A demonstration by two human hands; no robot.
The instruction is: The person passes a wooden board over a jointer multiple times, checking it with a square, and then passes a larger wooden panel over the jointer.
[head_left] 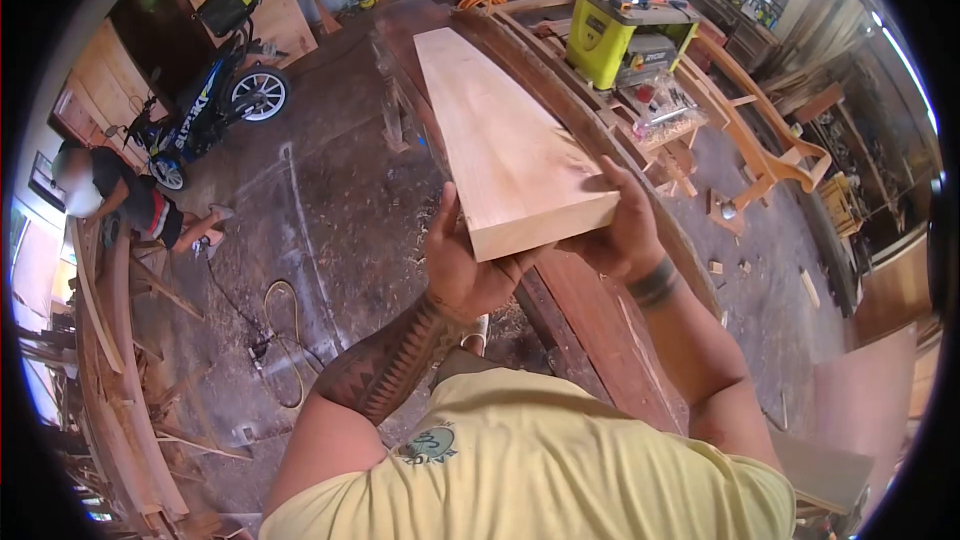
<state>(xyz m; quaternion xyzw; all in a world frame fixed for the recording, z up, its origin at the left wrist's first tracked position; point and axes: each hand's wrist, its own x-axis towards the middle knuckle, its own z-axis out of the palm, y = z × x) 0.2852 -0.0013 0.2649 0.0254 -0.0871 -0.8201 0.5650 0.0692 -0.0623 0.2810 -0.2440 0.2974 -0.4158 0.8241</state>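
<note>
A long, thick, pale wooden plank stretches away from me, its near end held up in front of my chest. My left hand grips the left corner of that end, thumb along the side edge and fingers underneath. On the right corner, my right hand holds it the same way, with the thumb on the top face. A dark, rough mark shows on the plank's top near my right thumb. Below it lies a reddish-brown wooden bench, partly hidden by the plank and my forearms.
A green planer stands right of the plank's far part. Further right is a curved wooden frame. At left, a person sits near a blue motorcycle. A looped hose or cord lies on the floor.
</note>
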